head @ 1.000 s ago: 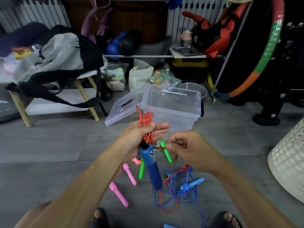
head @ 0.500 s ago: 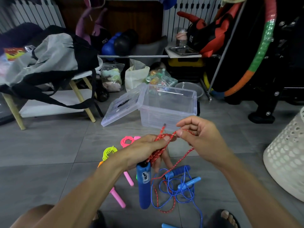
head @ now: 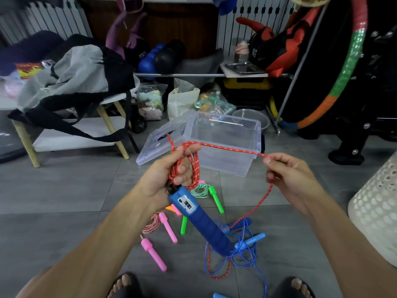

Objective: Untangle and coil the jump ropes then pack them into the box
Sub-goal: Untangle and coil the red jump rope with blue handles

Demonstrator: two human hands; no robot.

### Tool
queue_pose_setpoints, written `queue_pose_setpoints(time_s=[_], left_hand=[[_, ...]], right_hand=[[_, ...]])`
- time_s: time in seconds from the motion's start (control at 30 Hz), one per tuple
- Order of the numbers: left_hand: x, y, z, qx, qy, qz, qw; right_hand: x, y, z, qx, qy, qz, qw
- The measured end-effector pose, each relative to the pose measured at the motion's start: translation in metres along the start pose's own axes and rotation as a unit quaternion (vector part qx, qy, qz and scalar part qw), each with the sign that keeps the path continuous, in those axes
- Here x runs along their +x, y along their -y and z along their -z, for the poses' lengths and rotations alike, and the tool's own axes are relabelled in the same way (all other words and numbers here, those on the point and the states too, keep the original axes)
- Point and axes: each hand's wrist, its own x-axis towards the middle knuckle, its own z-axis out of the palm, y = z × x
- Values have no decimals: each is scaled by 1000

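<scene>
Coiling is under way mid-frame: the left hand (head: pixel 169 179) grips red rope (head: pixel 227 148) loops above a blue handle (head: pixel 206 224), the right hand (head: pixel 287 175) pinches the taut strand, which probably needs another wrap before the box (head: pixel 225 147).

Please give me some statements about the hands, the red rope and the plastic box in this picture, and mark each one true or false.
1. The left hand holds loops of the red speckled jump rope above its dark blue handle with a counter. True.
2. The right hand is empty. False: it pinches the red rope, stretched out from the left hand.
3. The clear plastic storage box on the floor is closed. False: it is open, and its clear lid leans against its left side.
4. A pink-handled jump rope lies on the grey tile floor. True.
5. A green-handled rope is already in the box. False: the green-handled jump rope lies on the floor.
</scene>
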Motion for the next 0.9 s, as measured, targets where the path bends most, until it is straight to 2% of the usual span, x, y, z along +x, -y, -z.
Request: queue_pose_setpoints(time_s=[0.1, 0.17, 0.33, 0.47, 0.67, 0.8, 0.9], left_hand=[[-2, 5, -1, 15, 23, 27, 999], [-3, 6, 1, 9, 53, 24, 998], [-3, 2, 5, -27, 55, -3, 998], [-3, 6, -6, -6, -1, -7, 1000], [2, 13, -12, 18, -46, 6, 999], [8, 16, -8, 70, -87, 0, 994], [10, 18, -5, 140, -102, 17, 985]], right_hand=[[1, -1, -2, -13, -98, 41, 994], [2, -3, -3, -59, -107, 48, 991], [2, -15, -10, -304, -36, 128, 943], [-13, -17, -33, -393, 36, 184, 900], [-43, -11, -67, -361, 205, 204, 887], [-56, 1, -71, -273, 252, 167, 913], [-58, 10, -66, -188, 283, 108, 934]])
